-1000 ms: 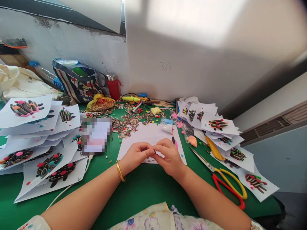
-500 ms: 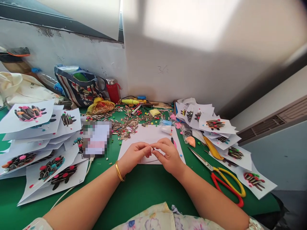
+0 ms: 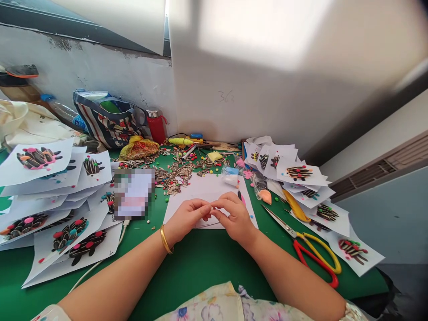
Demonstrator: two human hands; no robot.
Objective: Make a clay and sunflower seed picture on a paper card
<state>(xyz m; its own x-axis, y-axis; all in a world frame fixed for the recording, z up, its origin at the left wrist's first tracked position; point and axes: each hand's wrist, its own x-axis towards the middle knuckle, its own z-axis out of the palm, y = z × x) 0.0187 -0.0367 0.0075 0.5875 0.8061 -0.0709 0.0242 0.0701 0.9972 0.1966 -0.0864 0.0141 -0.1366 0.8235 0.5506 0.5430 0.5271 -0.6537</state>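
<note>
Over the near part of a white paper sheet [image 3: 190, 191], my two hands meet fingertip to fingertip. My left hand [image 3: 190, 218] has its thumb and fingers pinched together. Opposite it, my right hand [image 3: 236, 218] pinches thumb and forefinger at the same spot. Whatever lies between the fingertips is too small or too covered to make out. A dark pen-like stick [image 3: 239, 195] and a pink patch [image 3: 243, 201] show on the paper beside my right hand. Small bags of soft clay [image 3: 231, 178] lie at the paper's far right corner.
Sunflower seeds [image 3: 175, 176] are strewn behind the paper. Stacked seed-picture cards [image 3: 50, 178] fill the left side, with more cards [image 3: 301, 173] at right. Large scissors [image 3: 296, 234] lie open near my right forearm. A blurred-out phone [image 3: 133, 194] with a cable rests at left.
My hands keep the same pinched pose over the paper. The whole view has shifted very slightly; nothing else visibly differs.
</note>
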